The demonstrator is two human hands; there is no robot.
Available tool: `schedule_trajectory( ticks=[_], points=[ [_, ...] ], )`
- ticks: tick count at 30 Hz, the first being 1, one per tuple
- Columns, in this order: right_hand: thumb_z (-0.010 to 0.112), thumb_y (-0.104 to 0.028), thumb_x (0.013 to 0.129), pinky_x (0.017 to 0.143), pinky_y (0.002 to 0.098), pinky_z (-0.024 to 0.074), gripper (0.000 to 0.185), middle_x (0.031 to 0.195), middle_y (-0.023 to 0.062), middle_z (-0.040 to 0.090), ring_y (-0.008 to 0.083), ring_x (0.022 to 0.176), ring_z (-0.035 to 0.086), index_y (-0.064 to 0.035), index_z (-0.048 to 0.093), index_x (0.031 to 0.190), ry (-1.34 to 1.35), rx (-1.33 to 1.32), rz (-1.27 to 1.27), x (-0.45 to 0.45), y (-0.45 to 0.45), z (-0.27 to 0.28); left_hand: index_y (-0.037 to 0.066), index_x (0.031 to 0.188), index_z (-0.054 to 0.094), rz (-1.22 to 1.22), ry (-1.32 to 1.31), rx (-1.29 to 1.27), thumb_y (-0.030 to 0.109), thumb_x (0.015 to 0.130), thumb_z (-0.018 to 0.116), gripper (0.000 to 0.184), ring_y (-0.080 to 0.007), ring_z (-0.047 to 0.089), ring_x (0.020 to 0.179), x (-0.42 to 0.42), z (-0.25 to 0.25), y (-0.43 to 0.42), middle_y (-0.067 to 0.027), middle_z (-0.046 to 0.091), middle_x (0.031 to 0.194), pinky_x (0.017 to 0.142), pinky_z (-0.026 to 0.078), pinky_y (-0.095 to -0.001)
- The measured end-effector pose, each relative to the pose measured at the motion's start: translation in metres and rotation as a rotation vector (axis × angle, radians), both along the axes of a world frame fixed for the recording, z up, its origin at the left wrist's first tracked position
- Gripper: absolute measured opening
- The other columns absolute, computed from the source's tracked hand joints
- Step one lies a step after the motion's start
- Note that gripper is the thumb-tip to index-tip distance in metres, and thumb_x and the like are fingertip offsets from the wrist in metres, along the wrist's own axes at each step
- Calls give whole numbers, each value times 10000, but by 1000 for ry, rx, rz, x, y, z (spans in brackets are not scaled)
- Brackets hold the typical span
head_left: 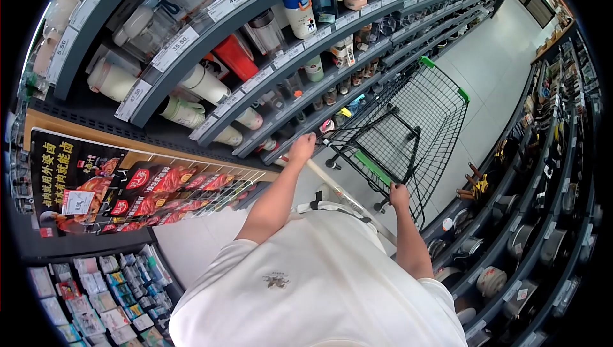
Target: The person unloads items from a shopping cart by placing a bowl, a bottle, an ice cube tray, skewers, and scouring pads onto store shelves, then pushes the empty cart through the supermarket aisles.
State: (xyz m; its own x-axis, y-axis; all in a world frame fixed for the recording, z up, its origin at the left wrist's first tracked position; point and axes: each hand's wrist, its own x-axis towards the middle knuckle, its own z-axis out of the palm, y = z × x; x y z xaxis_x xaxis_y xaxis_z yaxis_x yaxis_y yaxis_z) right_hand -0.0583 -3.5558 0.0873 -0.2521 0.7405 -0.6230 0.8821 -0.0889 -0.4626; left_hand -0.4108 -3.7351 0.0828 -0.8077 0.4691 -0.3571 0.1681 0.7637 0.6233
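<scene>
My right hand (pixel 399 196) is closed around the right end of the green handle (pixel 373 167) of a shopping cart (pixel 418 127). The cart is black wire mesh with green corner pieces, and no goods show in its basket. My left hand (pixel 302 147) is a fist held to the left of the handle, close to the lower shelf edge. A pale strip or pole (pixel 338 188) runs from just below that fist toward my waist. Whether the fist grips it cannot be made out.
Shelves of cups and bottles (pixel 300 15) line the left side. Pots and pans (pixel 491 281) fill the right shelves. Red food packets (pixel 153 178) hang at near left, above a rack of small packages (pixel 96 296). A tiled aisle floor (pixel 491 66) extends ahead.
</scene>
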Motion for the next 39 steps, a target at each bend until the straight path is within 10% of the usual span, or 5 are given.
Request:
schedule_trajectory(
  ticks=[5, 11, 14, 17, 39],
  points=[
    [544, -370, 952, 840, 465, 530, 458, 886, 291, 694, 425, 909, 685, 55, 712, 971, 10, 80, 2, 9, 5, -34, 70, 1082, 699, -17, -56, -60, 453, 989, 405, 492, -472, 609, 1057, 2, 17, 4, -264, 662, 1104, 954, 469, -537],
    [547, -369, 950, 838, 468, 528, 456, 883, 299, 688, 428, 904, 685, 55, 712, 949, -3, 81, 31, 11, 11, -34, 55, 1034, 715, -13, -54, -67, 446, 992, 404, 501, -473, 617, 1044, 7, 29, 5, -275, 666, 1072, 953, 469, -546],
    [545, -368, 952, 827, 468, 530, 460, 865, 301, 687, 424, 889, 689, 62, 710, 940, 15, 69, 13, 13, 14, -39, 12, 786, 708, 0, 77, -41, 481, 985, 442, 575, -305, 696, 706, 8, 12, 7, -136, 692, 699, 730, 535, -413],
    [532, -344, 986, 571, 402, 543, 468, 637, 197, 662, 279, 503, 674, 75, 674, 832, 79, 199, 67, 20, 16, -52, 5, 799, 702, -35, 91, -6, 481, 985, 441, 574, -305, 697, 694, 6, -3, 6, -140, 689, 693, 730, 537, -417],
    [523, -339, 991, 507, 394, 540, 479, 630, 194, 648, 284, 492, 669, 106, 668, 890, 104, 94, -8, 10, 14, -21, -7, 802, 690, -12, 87, 63, 470, 983, 479, 553, -279, 696, 658, 5, -6, 10, -137, 680, 664, 689, 536, -405]
  ],
)
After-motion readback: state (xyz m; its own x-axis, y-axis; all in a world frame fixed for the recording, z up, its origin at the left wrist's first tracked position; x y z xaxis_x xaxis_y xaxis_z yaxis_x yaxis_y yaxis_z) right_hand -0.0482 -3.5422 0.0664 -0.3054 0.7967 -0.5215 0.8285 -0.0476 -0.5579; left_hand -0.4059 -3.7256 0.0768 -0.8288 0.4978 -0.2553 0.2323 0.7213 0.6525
